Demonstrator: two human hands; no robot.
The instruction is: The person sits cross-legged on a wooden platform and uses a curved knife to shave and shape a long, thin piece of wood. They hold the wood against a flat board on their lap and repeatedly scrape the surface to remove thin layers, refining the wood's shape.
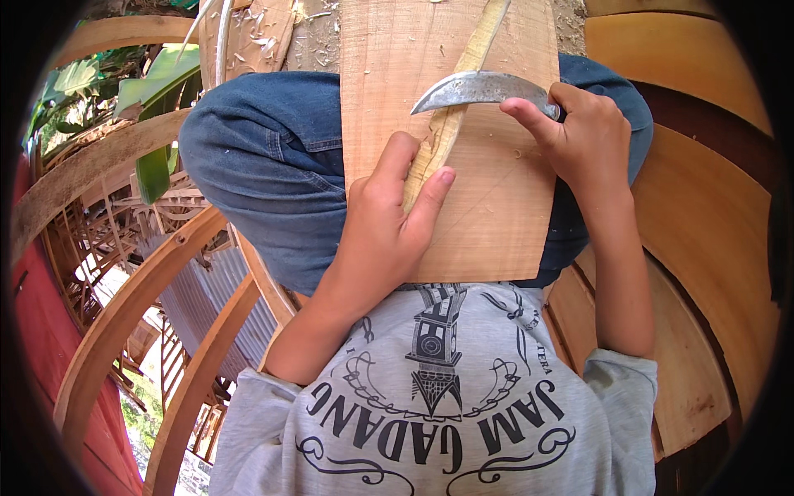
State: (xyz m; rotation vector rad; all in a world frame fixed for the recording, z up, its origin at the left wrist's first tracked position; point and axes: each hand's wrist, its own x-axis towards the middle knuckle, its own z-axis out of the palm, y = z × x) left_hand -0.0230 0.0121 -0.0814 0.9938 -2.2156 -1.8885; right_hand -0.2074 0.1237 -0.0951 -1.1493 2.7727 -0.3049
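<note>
A flat pale wooden board [496, 207] lies across my lap on blue jeans. On top of it rests a long narrow strip of wood [451, 116], pale yellow and roughly shaved. My left hand [389, 223] grips the near end of that strip between thumb and fingers, pressing it against the board. My right hand [579, 136] holds the handle of a curved metal knife [475, 88]; its blade lies across the strip, tip pointing left.
Curved wooden ribs [124, 306] arch at the left, with a wooden lattice frame and green leaves [153, 87] behind. Broad curved wooden planks [703, 215] stand at the right. Wood shavings [265, 37] lie on the ground beyond my knees.
</note>
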